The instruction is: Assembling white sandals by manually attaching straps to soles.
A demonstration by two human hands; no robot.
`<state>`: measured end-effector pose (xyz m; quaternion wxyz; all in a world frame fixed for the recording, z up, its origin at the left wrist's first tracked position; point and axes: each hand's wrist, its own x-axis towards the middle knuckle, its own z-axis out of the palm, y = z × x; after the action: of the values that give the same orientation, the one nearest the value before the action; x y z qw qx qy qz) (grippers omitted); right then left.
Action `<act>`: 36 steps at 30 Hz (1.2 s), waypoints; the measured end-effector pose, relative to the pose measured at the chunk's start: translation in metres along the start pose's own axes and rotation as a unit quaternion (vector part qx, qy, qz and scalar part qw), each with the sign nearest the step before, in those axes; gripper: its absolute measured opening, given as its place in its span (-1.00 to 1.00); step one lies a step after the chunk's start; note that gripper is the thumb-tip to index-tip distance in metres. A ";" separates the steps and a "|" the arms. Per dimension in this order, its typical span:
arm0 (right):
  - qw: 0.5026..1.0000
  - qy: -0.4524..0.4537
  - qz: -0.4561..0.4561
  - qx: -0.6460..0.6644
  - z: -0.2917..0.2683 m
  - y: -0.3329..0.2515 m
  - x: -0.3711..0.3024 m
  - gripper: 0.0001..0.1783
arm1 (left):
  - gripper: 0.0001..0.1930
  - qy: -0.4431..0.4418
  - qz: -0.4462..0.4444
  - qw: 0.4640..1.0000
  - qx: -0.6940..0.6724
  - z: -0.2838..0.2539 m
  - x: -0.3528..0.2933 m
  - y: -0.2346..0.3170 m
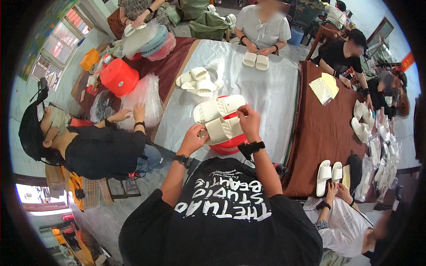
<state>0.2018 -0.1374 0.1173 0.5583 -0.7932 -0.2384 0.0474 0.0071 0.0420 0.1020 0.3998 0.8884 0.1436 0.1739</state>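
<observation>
Two cream slippers lie side by side in front of me, the far slipper (215,109) and the near slipper (217,129). Both rest on a round red plastic piece (228,147), possibly an upturned basin or stool, mostly hidden beneath them. My left hand (194,139) grips the left end of the near slipper. At the right end of the pair, my right hand (249,120) has thumb and fingers pinched together close to the slippers' edges. Whatever sits between those fingertips is too small to make out.
Beyond lies a pile of cream slippers (197,80) on the white-covered table (277,95). A red bucket (120,77) and clear plastic bags (148,99) stand left. To the right, a brown-covered table (319,128) bears yellow sheets (324,87) and bagged slippers (384,164). Several co-workers sit around.
</observation>
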 end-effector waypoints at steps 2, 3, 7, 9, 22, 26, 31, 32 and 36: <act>0.999 0.049 -0.013 -0.014 -0.006 -0.001 0.005 -0.88 | -0.65 -0.015 -0.006 1.000 0.007 0.000 0.002 0.002; 0.998 0.054 -0.029 -0.006 -0.007 -0.002 0.005 -0.89 | -0.65 -0.015 -0.006 1.000 0.007 0.000 0.003 0.002; 0.995 0.068 -0.071 0.019 -0.009 -0.009 0.005 -0.89 | -0.63 -0.032 -0.022 0.999 0.002 0.000 0.004 -0.001; 0.995 0.057 -0.046 0.073 -0.008 -0.009 0.007 -0.84 | -0.63 -0.028 -0.015 0.999 0.004 0.000 0.005 -0.003; 0.925 -0.052 -0.091 -0.366 -0.061 0.005 0.002 -0.86 | -0.59 -0.040 -0.033 0.999 0.000 -0.001 0.007 0.001; 0.992 -0.046 0.025 -0.119 -0.049 -0.001 0.007 -0.92 | -0.58 -0.045 -0.039 0.998 0.010 0.000 0.005 0.000; 0.969 -0.094 0.115 0.199 -0.012 0.004 0.003 -0.89 | -0.58 -0.041 -0.022 0.999 0.004 -0.001 0.007 -0.001; 0.969 -0.095 0.115 0.199 -0.007 0.005 0.001 -0.89 | -0.59 -0.044 -0.024 0.999 0.003 -0.001 0.007 0.000; 0.974 -0.150 0.108 0.131 0.013 0.010 -0.006 -0.91 | -0.62 -0.042 -0.036 0.998 -0.018 -0.002 0.008 0.002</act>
<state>0.1954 -0.1317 0.1021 0.6070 -0.7180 -0.2237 0.2569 0.0138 0.0451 0.1068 0.4276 0.8818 0.1555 0.1244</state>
